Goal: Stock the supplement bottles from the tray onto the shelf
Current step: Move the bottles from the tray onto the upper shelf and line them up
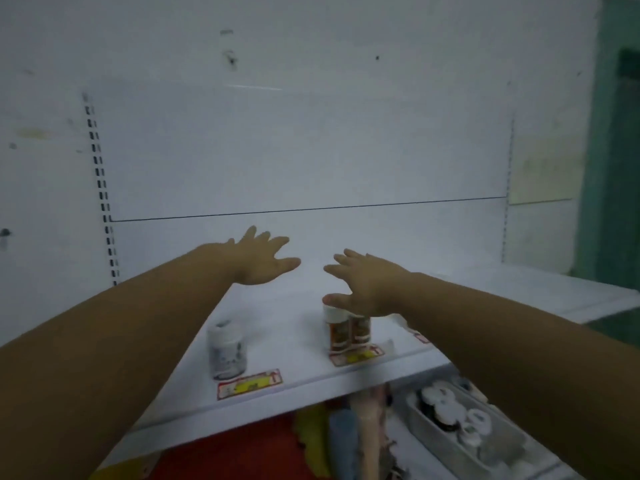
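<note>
A white shelf (304, 362) runs across the middle of the view. On it stand a grey-white bottle (227, 351) at the left and two orange-brown bottles with white caps (348, 329) side by side near the front edge. My left hand (261, 259) hovers over the shelf with fingers spread, holding nothing. My right hand (365, 284) is spread just above the caps of the orange-brown bottles, partly hiding them. Whether it touches them is unclear. Below right, a grey tray (429, 434) holds several white-capped bottles.
Red and yellow price labels (249, 384) are stuck along the shelf's front edge. A white back panel with slotted uprights (102, 188) rises behind. Under the shelf lie red and yellow items (277, 445). A green wall (616, 168) stands at the right.
</note>
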`<state>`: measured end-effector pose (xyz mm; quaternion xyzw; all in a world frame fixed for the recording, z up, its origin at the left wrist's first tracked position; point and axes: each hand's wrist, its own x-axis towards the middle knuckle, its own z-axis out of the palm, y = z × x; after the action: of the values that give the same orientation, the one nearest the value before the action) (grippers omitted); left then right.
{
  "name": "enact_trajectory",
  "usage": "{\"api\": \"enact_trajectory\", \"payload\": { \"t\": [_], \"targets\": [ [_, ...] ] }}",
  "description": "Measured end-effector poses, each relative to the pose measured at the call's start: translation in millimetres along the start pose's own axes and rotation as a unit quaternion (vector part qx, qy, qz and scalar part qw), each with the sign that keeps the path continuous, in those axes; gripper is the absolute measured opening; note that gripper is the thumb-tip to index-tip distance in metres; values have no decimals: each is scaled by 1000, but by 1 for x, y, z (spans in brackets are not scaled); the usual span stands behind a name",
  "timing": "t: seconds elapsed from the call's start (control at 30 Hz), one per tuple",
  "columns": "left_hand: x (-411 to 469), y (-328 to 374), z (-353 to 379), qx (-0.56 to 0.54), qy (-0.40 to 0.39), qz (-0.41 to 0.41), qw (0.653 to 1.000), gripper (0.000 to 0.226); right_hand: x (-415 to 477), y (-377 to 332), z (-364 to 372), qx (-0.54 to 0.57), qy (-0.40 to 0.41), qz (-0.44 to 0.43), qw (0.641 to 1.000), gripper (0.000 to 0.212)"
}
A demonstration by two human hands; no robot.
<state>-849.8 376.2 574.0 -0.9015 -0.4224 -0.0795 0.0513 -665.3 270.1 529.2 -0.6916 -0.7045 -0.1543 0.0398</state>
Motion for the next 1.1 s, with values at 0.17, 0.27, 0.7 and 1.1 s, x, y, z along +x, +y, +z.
{"api": "enact_trajectory", "payload": {
  "t": [0.17,0.27,0.7,1.1],
  "targets": [
    [16,118,13,0,-8,48,999,72,-99,80,3,18,1,57,998,73],
    [20,186,20,-36,-6,108,993,70,-149,121,9,16,-14,81,996,72],
    [81,415,125,-149,-11,349,925,59,-292,264,76,42,-120,259,958,74],
    [149,408,291,-217,-160,268,925,42,-266,321,198,104,-190,304,928,65]
  ]
}}
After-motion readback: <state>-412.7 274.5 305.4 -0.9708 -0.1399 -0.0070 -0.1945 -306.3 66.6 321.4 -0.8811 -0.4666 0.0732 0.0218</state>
